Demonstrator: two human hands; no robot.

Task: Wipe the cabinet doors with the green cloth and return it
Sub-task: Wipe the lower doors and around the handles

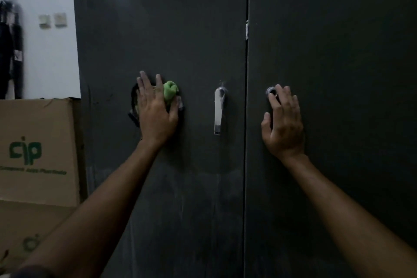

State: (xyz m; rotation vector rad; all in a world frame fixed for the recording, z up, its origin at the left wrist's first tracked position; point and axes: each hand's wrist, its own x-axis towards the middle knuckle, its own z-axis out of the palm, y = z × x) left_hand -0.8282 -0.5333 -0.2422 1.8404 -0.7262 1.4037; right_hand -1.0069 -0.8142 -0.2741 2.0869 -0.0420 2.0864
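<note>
Pressing green cloth (170,92) flat against left cabinet door (162,29) under spread fingers of left hand (155,108), cloth bunching toward handle (218,110); bracing right hand (283,119), open-palmed, on right cabinet door (338,52), apparently beside lock (271,91).

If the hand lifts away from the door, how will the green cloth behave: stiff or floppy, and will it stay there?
The green cloth bunches up between the fingers of the left hand, so it is probably soft and floppy. It looks small and likely light. The cabinet door is upright and glossy, so the cloth would probably drop if the pressing hand let go.
</note>
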